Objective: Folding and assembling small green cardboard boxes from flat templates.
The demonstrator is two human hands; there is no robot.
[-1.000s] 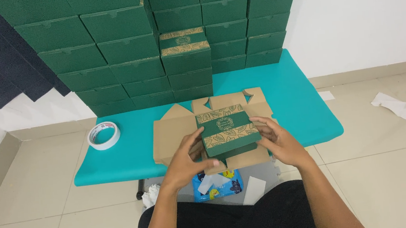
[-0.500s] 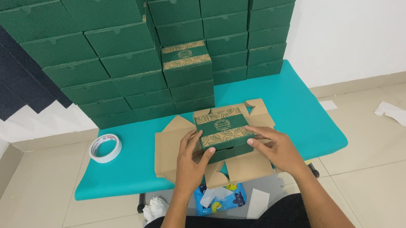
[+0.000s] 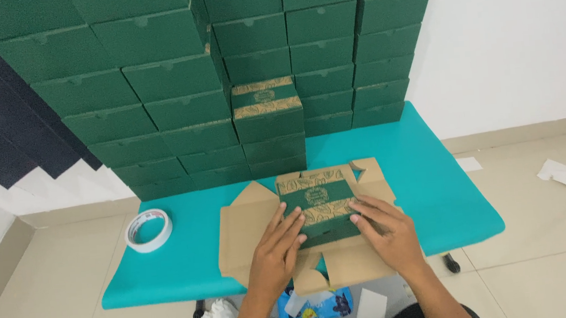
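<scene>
1. Head view: left hand and right hand both spread flat, pressing the green box.
2. Box sits mid-tabletop on an unfolded cardboard blank.
3. Risk, judged: uneven pressure creasing flaps crookedly; blank overhanging the near edge, likely to slip.
4. Tape roll well apart, left.

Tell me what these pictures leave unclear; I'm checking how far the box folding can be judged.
Head view only:
- Near edge of the green box: covered by the left hand and right hand.
- Cardboard flaps: partly under both hands.
- Blue packet on the floor: partly hidden by the teal table edge.
- Stacked green boxes: cut off at the top.
</scene>
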